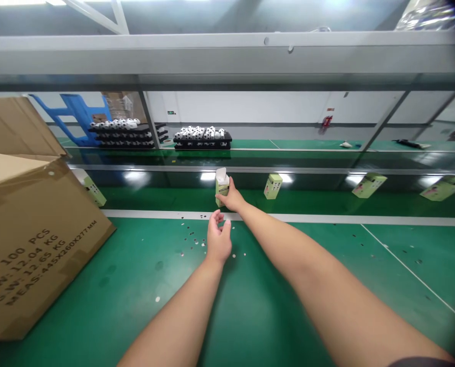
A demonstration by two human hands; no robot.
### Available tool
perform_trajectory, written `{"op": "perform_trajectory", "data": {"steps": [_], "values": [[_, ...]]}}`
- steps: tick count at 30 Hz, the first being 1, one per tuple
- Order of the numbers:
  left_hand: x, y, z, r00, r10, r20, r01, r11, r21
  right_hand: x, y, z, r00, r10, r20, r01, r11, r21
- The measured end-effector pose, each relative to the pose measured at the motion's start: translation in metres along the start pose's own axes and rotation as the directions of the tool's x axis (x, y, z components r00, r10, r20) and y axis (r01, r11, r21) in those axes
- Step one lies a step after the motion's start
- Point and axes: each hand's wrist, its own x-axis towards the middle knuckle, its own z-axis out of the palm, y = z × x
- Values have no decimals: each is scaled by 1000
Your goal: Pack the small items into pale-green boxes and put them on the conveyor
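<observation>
Now | box [222, 189] long axis upright, just beyond left hand [219, 238], fingers parted, empty | right hand [233, 198] nearer, fingers holding it

Gripped in right hand [233, 197]: light-green carton [222, 187], white top flap [222, 173] raised. Noted just nearer: left hand [219, 239], fingers [214, 219] curled. Found at left: printed cardboard box [44, 244]. Sighted beyond: football-patterned items [197, 132] on black trays [202, 140].

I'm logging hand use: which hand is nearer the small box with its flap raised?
Right: the right hand grips the small box, while the left hand is apart from it, closer to the wearer.
</observation>
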Motion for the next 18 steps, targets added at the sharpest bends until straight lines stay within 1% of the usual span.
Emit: {"op": "perform_trajectory", "data": {"steps": [1, 3, 5, 7, 8, 9, 11, 13, 14, 15, 18], "values": [[0, 0, -1, 1000, 7, -14, -7, 1000, 1, -1, -4, 2, 1000, 6, -3, -6, 1000, 14], [1, 0, -3, 998, 27, -51, -27, 1000, 14, -11, -9, 2, 999, -38, -24, 38, 999, 8], [0, 1, -4, 993, 53, -101, -48, 997, 58, -33, -13, -3, 991, -128, -28, 129, 992, 7], [-3, 6, -5, 988, 81, -129, -66, 992, 111, -64, -15, -9, 976, -218, -15, 218, 975, 45], [-5, 9, -5, 988, 93, -121, -77, 989, 127, -82, -16, -12, 968, -249, -4, 249, 965, 79], [-8, 14, -5, 991, 106, -86, -94, 987, 132, -99, -16, -15, 964, -268, 1, 266, 957, 113], [-13, 24, -3, 990, 138, 34, -141, 984, 108, -129, -17, -20, 960, -278, 18, 272, 949, 162], [-18, 33, 0, 978, 164, 131, -175, 981, 78, -147, -17, -25, 961, -275, 34, 266, 949, 170], [-20, 37, 1, 975, 165, 146, -177, 982, 72, -152, -17, -26, 961, -272, 44, 261, 951, 163], [-21, 40, 1, 978, 155, 138, -166, 984, 71, -155, -17, -27, 962, -268, 52, 257, 955, 151], [-21, 42, 0, 994, 77, 72, -79, 997, 20, -156, -16, -29, 961, -269, 73, 259, 958, 121]]}}
